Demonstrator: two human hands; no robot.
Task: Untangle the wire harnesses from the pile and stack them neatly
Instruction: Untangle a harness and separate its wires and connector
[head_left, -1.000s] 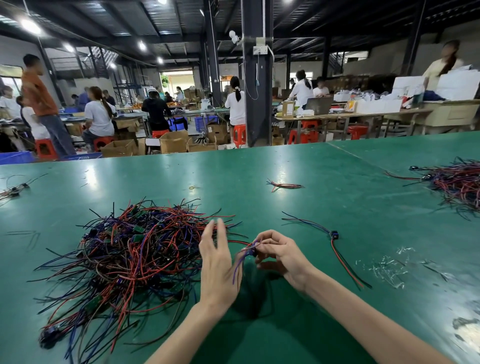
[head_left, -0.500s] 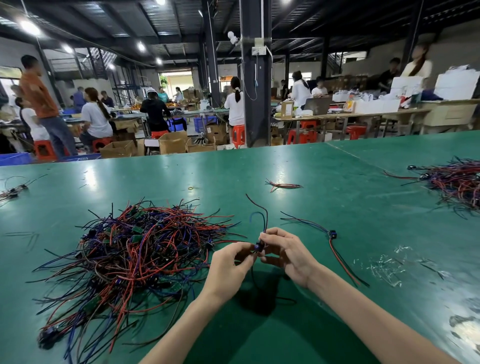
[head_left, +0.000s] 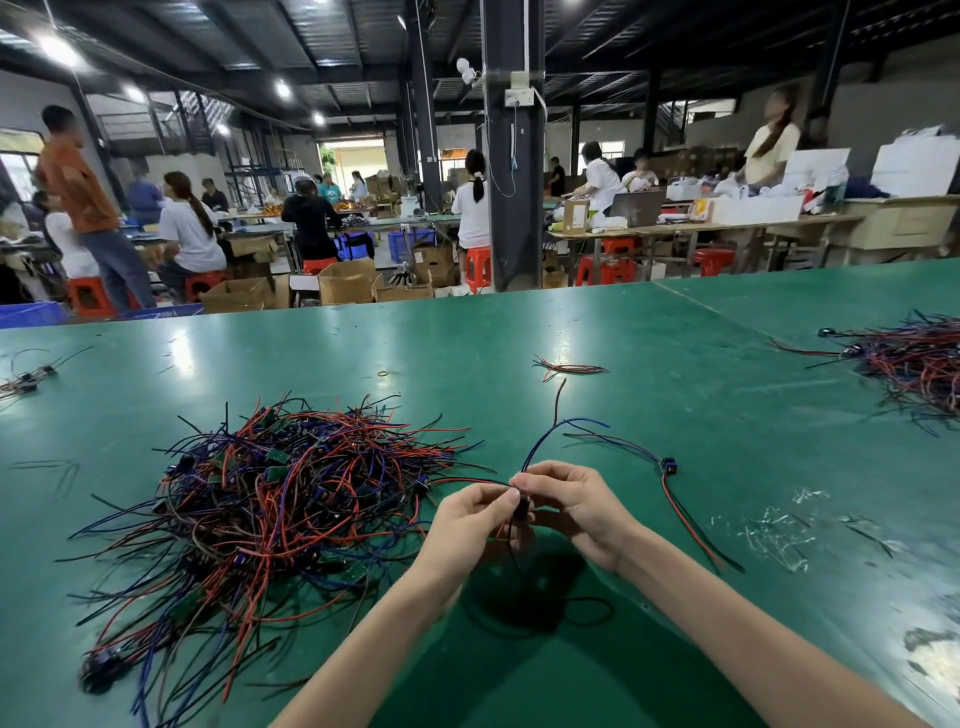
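Wire harness (head_left: 537, 446) sits above the table (head_left: 623, 322), its black plug (head_left: 522, 510) pinched by our left hand (head_left: 470, 519) and right hand (head_left: 574, 506). Light and floppy, we judge; the plug gives the firmest hold. The pile (head_left: 270, 499) lies just left, one freed harness (head_left: 668, 464) right.

The left hand (head_left: 470, 512) — flat a second ago — now pinches the harness (head_left: 521, 509) opposite the right hand (head_left: 566, 499). Its wires stand higher.

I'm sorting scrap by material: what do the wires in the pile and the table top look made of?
Wires: thin bendy strands in smooth red, blue and black coating, likely plastic insulation. Table top: green, glossy sheet showing bright reflections, perhaps rubber or vinyl; the look leaves it open.
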